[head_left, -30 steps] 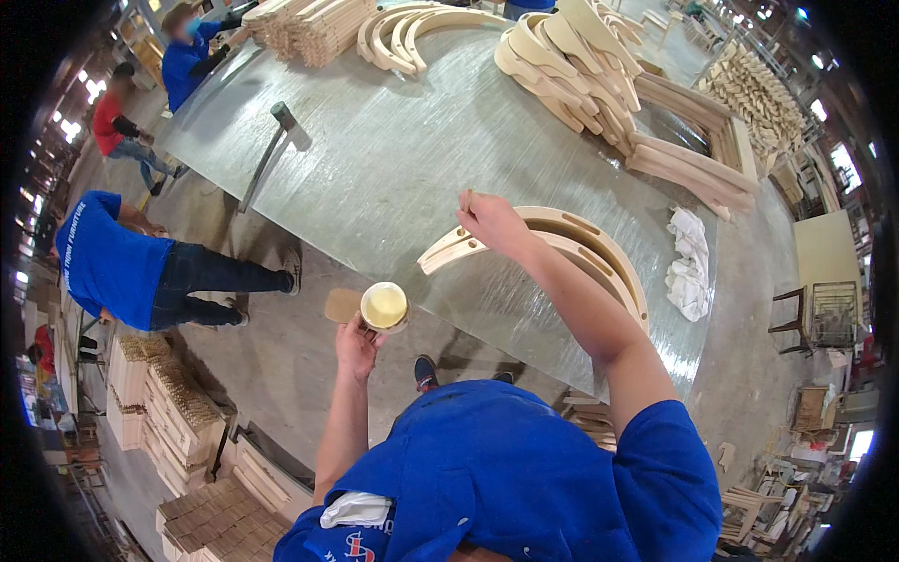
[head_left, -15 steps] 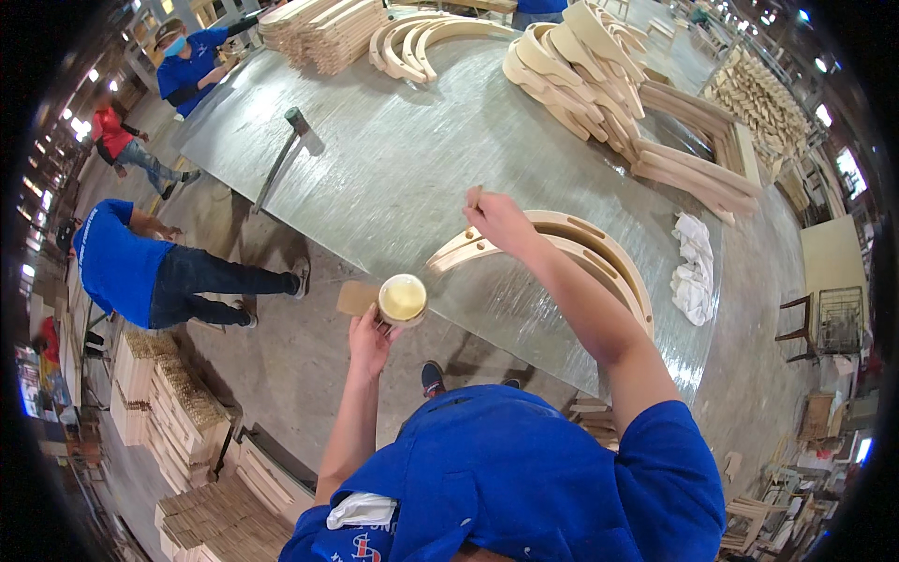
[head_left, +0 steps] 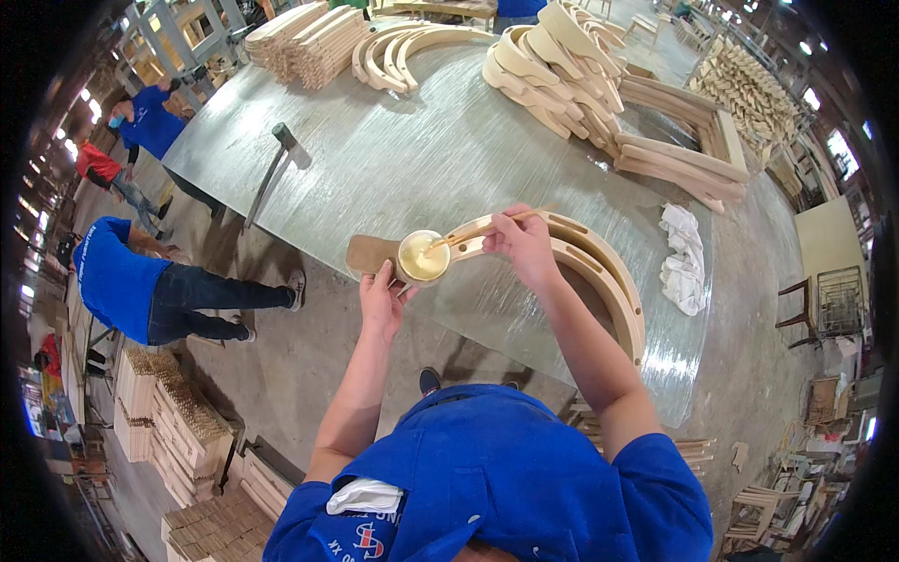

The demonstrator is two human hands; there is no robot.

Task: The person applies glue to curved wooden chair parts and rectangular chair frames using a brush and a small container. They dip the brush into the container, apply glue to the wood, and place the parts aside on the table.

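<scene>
My left hand (head_left: 382, 302) is closed around a cup (head_left: 425, 275) of pale yellow, creamy liquid, held over the table's near edge. A flat brown piece (head_left: 371, 255) juts out to the cup's left; whether it is fixed to the cup I cannot tell. Between the fingers of my right hand (head_left: 526, 248) is a thin wooden stick (head_left: 459, 238), slanting down left with its tip in the liquid. Two curved wooden parts (head_left: 613, 253) with slots and holes lie side by side on the table, beneath and right of my right hand.
On the metal-topped table (head_left: 393, 159) are a mallet (head_left: 272, 173), a white cloth (head_left: 684, 260), stacked curved parts (head_left: 543, 80), wooden frames (head_left: 674, 159) and a pile of slats (head_left: 304, 42). A person in blue (head_left: 117, 281) stands left. Wood stacks (head_left: 173, 421) are at lower left.
My right hand has come down and the stick's tip is now in the cup. My left hand has raised the cup slightly toward the curved parts. People at far left have shifted.
</scene>
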